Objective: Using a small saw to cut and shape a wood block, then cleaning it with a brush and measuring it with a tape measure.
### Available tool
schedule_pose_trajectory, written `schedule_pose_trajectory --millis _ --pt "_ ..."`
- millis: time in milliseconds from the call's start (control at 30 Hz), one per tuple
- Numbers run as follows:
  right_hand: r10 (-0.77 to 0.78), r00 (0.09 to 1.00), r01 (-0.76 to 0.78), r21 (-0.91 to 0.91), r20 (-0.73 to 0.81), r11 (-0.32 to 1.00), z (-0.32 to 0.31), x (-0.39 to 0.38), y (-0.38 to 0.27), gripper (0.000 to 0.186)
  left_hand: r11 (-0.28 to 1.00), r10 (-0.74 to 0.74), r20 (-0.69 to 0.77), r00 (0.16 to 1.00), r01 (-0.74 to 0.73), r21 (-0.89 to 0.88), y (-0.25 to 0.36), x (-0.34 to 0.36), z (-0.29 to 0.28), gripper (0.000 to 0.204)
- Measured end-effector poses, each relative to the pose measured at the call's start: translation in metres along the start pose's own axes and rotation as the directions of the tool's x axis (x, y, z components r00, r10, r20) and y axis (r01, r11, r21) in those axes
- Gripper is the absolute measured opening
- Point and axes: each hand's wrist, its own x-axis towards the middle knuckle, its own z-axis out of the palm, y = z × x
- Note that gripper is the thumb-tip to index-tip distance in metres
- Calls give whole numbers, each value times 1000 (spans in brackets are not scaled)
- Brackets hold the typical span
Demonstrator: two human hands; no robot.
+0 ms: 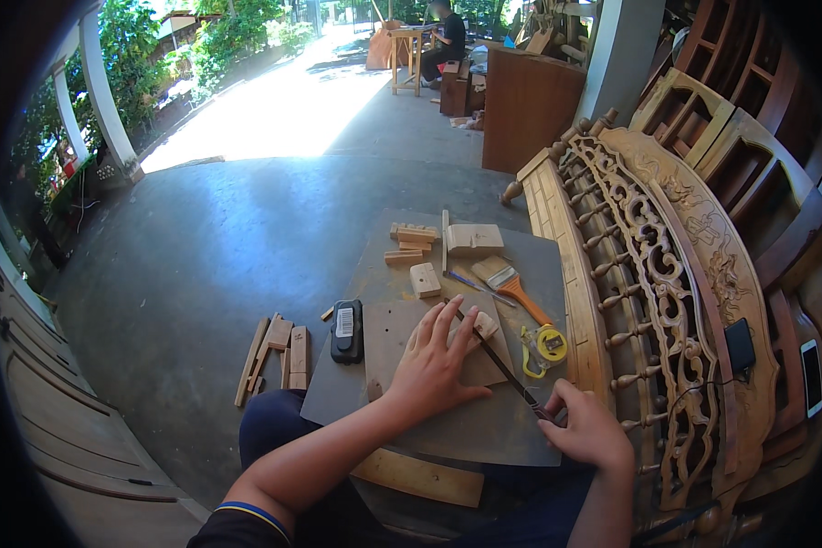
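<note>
My right hand (583, 426) is closed around the near end of a thin dark rod-like tool, which looks like a slim file (510, 373). The tool slants away to the left, its far end by my left fingertips. My left hand (437, 356) lies palm down with fingers stretched and thumb spread, over a small pale wooden block (486, 327) and a flat wooden board (389, 331). Part of the block is hidden beneath that hand. Both rest on a grey work panel (338, 395) in front of me.
On the panel are a black case (346, 331), wooden blocks (474, 239), a brush (511, 281) and a yellow round item (551, 342). Wood strips (269, 352) lie on the floor at left. Carved furniture (648, 247) with phones (811, 379) stands right; a person (446, 41) sits far off.
</note>
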Motion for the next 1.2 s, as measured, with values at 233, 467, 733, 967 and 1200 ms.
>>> schedule_pose_trajectory --millis 233,467,733,967,1200 --pt "-55 998 55 -23 -31 998 2 0 1 21 1000 -15 20 1000 15 2 -2 0 -2 120" --pt "46 999 -46 33 -4 998 -2 -1 -6 25 997 -66 -79 995 64 -35 -3 0 -3 100" --pt "-102 985 109 47 -137 993 19 -2 -29 22 971 -190 -159 969 161 -179 -26 11 -5 51" --pt "-192 933 205 8 -304 979 54 7 -44 18 970 -228 -226 947 202 -133 -45 12 -4 41" --pt "-248 868 257 -40 -430 966 66 24 -12 13 963 -158 -282 946 85 -255 -31 27 27 43"
